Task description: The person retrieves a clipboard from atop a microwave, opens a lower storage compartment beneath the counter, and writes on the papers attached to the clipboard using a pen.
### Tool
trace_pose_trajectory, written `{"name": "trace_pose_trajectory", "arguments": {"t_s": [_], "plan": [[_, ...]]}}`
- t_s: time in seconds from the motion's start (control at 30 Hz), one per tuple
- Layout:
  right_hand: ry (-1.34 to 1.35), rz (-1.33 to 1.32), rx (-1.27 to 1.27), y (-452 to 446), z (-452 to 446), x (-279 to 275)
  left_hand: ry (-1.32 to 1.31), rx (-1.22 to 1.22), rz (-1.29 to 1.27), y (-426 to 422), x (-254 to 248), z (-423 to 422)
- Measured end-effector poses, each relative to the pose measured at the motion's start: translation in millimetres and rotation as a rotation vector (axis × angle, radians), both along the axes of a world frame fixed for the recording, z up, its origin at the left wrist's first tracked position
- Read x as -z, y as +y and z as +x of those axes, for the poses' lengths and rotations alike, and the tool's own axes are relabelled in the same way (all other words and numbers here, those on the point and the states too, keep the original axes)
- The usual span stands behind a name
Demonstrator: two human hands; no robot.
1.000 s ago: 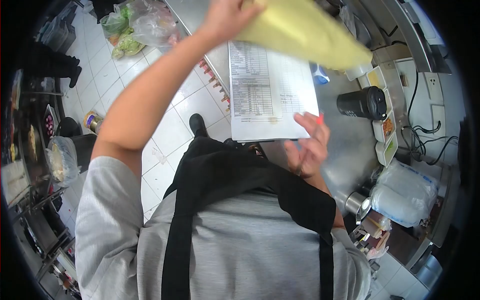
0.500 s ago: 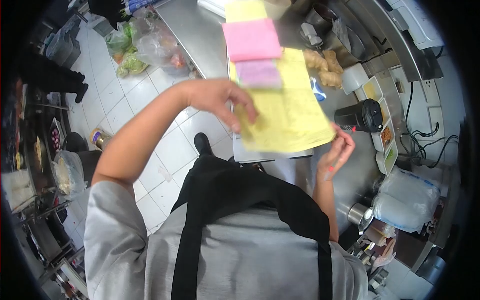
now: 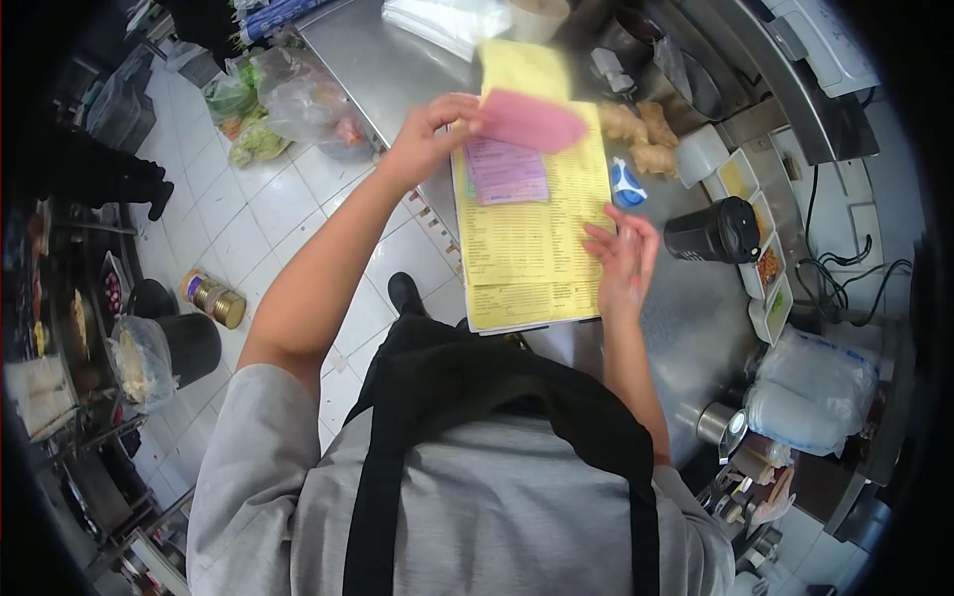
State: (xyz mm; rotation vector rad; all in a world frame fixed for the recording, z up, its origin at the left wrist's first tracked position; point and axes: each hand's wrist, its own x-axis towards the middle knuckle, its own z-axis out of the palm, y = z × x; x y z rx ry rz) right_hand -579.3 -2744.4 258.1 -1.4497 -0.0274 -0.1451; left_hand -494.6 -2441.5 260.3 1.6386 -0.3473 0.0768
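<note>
A stack of printed yellow sheets (image 3: pixel 537 243) lies along the steel counter's near edge. My left hand (image 3: pixel 429 139) pinches the left edge of a pink sheet (image 3: pixel 542 124), which is lifted and blurred by motion. Below the pink sheet, a printed purple slip (image 3: pixel 507 179) rests on the yellow sheets. Beyond it, a blurred yellow sheet (image 3: pixel 522 68) stands raised at the top of the stack. My right hand (image 3: pixel 628 260) is at the stack's right edge, fingers apart and seemingly holding nothing.
Ginger (image 3: pixel 651 139), a blue-and-white item (image 3: pixel 626 184) and a black lidded cup (image 3: pixel 713 230) stand right of the sheets. White trays of ingredients (image 3: pixel 770 268) line the wall. Bagged vegetables (image 3: pixel 298 99) and a jar (image 3: pixel 212 298) are at left. A person's dark legs (image 3: pixel 109 179) show far left.
My left hand has moved up from the yellow sheets to the pink sheet, which now tilts. The lifted yellow sheets have come down flat. My right hand has shifted left along their edge.
</note>
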Motion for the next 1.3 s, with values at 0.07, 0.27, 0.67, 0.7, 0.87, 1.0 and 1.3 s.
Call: {"name": "trace_pose_trajectory", "arguments": {"t_s": [0.07,0.27,0.67,0.7,0.87,1.0,1.3], "plan": [[0.063,0.116,-0.012,8.2,17.0,6.1,-0.141,0.052,0.204,0.2,-0.5,-17.5],[0.04,0.2,-0.005,22.6,35.7,23.2,-0.389,0.182,0.471,-9.7,-2.0,-67.9],[-0.068,-0.032,0.011,29.5,32.4,34.8,-0.421,-0.359,0.58,-11.9,6.4,-47.9],[-0.105,-0.068,0.037,30.4,33.1,39.7,-0.321,-0.302,0.486,-12.7,4.3,-43.8],[-0.565,-0.627,0.052,45.9,38.3,10.8,0.006,-0.033,0.405,-10.0,0.7,-33.6],[-0.699,-0.743,-0.013,44.1,51.8,25.1,-0.111,0.03,0.413,-9.5,2.3,-31.5],[-0.815,-0.766,-0.004,55.4,56.6,21.2,-0.085,0.035,0.648,-16.7,7.0,-14.0]]}}
